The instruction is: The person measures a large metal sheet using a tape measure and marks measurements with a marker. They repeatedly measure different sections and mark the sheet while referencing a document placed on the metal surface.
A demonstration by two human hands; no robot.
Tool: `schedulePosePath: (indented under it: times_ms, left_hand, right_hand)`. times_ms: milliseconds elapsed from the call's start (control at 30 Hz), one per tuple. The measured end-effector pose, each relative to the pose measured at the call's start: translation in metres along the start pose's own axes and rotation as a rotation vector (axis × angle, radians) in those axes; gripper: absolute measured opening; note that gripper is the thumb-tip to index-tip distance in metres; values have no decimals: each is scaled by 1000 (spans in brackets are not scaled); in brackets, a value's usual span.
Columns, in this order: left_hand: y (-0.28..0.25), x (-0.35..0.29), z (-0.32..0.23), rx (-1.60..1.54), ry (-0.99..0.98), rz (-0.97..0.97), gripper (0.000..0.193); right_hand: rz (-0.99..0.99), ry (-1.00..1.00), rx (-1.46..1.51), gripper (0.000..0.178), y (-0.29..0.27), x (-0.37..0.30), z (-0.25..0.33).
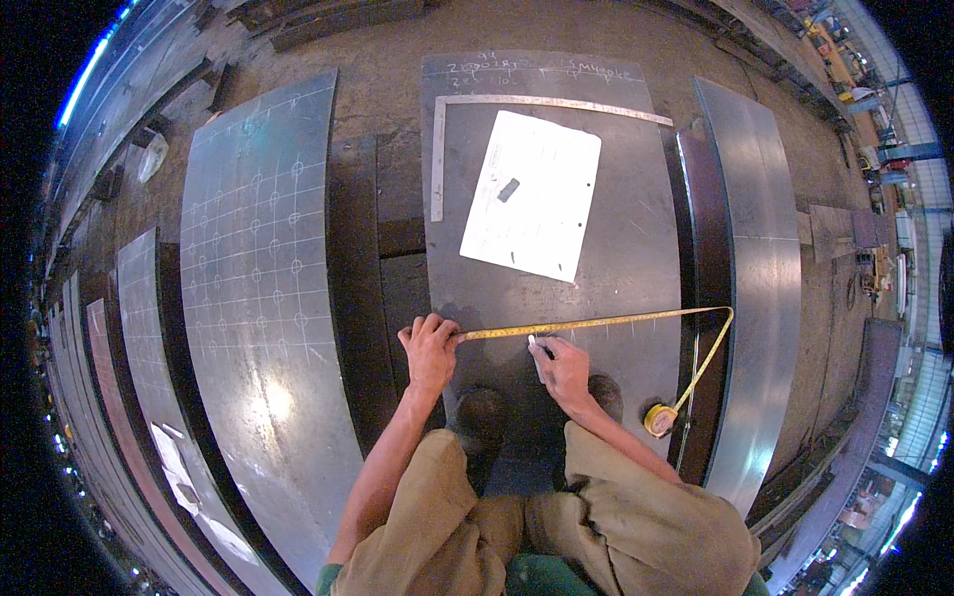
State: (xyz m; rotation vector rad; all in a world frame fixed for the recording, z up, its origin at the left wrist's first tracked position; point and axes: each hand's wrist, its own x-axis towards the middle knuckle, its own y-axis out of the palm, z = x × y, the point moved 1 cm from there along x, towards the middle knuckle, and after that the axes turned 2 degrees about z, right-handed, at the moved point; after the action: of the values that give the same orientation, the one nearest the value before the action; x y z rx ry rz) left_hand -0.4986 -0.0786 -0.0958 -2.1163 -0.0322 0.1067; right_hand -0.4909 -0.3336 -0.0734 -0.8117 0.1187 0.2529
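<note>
My left hand (430,352) pinches the end of a yellow tape measure's blade (586,324) at the left edge of a dark steel plate (626,268). The blade runs across the plate to the right, then folds back past the edge down to its yellow case (659,419). My right hand (563,372) grips a white chalk stick (533,341) just below the blade, its tip close to the tape. Short light marks show on the plate along the blade. Farther up lie a white paper sheet (537,233) with a small dark block (508,190) on it, and a steel square (439,159).
To the left is another steel plate (308,377) with a chalked grid and circles. A long shiny plate (760,248) lies to the right. Dark gaps separate the plates. Loose papers (177,467) rest on a narrower plate at lower left. My knees are close below my hands.
</note>
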Motion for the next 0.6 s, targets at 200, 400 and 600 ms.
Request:
schedulePosePath:
  times_ms: [200,400,600]
  left_hand:
    - [-2,1,-1,21,0,5,12]
    - [-1,1,-1,6,-10,23,12]
    - [0,1,0,-34,-6,27,12]
  right_hand:
    - [-45,-34,-20,18,-1,1,3]
    - [-69,-96,-62,14,1,2,-1]
    - [-57,-55,-33,14,2,1,-3]
